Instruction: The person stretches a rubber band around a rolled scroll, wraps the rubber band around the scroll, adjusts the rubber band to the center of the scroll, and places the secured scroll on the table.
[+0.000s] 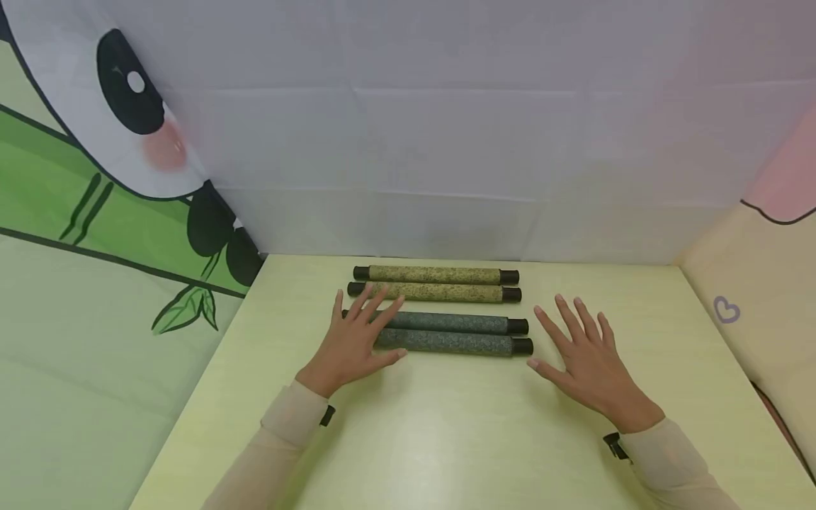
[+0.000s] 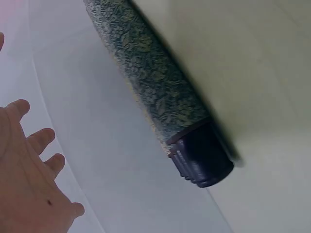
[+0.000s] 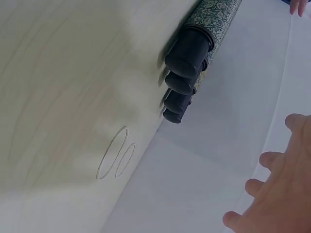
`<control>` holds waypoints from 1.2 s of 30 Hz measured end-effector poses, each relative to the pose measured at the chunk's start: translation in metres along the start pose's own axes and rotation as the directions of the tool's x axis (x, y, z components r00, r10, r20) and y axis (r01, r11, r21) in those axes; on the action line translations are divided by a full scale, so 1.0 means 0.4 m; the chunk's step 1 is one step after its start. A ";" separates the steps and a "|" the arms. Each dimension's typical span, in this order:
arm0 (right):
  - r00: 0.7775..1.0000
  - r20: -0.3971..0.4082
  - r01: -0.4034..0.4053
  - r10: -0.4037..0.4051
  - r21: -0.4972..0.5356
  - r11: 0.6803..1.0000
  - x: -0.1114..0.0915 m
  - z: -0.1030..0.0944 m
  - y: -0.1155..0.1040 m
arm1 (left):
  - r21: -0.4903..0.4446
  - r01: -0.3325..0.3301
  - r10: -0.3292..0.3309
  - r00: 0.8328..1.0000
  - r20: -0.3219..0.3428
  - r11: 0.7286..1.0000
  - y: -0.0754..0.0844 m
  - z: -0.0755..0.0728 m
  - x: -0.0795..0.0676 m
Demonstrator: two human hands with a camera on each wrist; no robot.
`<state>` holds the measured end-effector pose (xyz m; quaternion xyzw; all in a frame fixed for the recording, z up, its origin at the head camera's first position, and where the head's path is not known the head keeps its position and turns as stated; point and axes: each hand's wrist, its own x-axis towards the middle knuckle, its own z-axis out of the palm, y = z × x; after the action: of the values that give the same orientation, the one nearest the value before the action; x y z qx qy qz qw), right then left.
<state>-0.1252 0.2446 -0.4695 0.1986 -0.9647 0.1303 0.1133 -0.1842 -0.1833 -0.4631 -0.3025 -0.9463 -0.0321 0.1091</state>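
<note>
Two rolled scrolls in gold patterned cloth, a rear one and a front one, lie side by side across the table. Nearer to me are two dark green patterned scrolls, one behind the other; all have black end knobs. My left hand spreads its fingers over the left ends of the green pair, hiding part of them. In the left wrist view that hand looks apart from the green scroll. To the right of the scrolls, my right hand has its fingers spread and holds nothing.
Two thin pale loops lie on the table beyond the scrolls' right ends in the right wrist view. The pale wooden table meets a light cloth backdrop at its far edge. Printed cloth panels flank both sides.
</note>
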 end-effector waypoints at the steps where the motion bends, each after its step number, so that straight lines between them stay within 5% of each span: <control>1: 1.000 0.001 0.001 -0.001 0.003 1.000 0.000 -0.002 0.002 | -0.005 0.000 0.000 1.000 -0.002 1.000 0.001 -0.005 0.006; 21: 1.000 -0.018 0.019 -0.019 0.002 1.000 -0.012 -0.011 0.017 | -0.077 -0.119 0.115 0.992 -0.055 0.990 0.000 -0.118 0.231; 30: 0.999 -0.023 0.025 -0.025 -0.008 1.000 -0.015 -0.004 0.027 | -0.061 -0.099 0.103 0.992 0.073 0.993 -0.006 -0.128 0.347; 36: 0.999 -0.032 0.026 -0.026 0.002 1.000 -0.026 0.001 0.027 | -0.143 -0.036 0.059 0.986 0.159 0.989 -0.011 -0.091 0.400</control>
<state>-0.1203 0.2578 -0.4748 0.2092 -0.9600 0.1330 0.1302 -0.3066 -0.1010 -0.3914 -0.3334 -0.9400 -0.0709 0.0109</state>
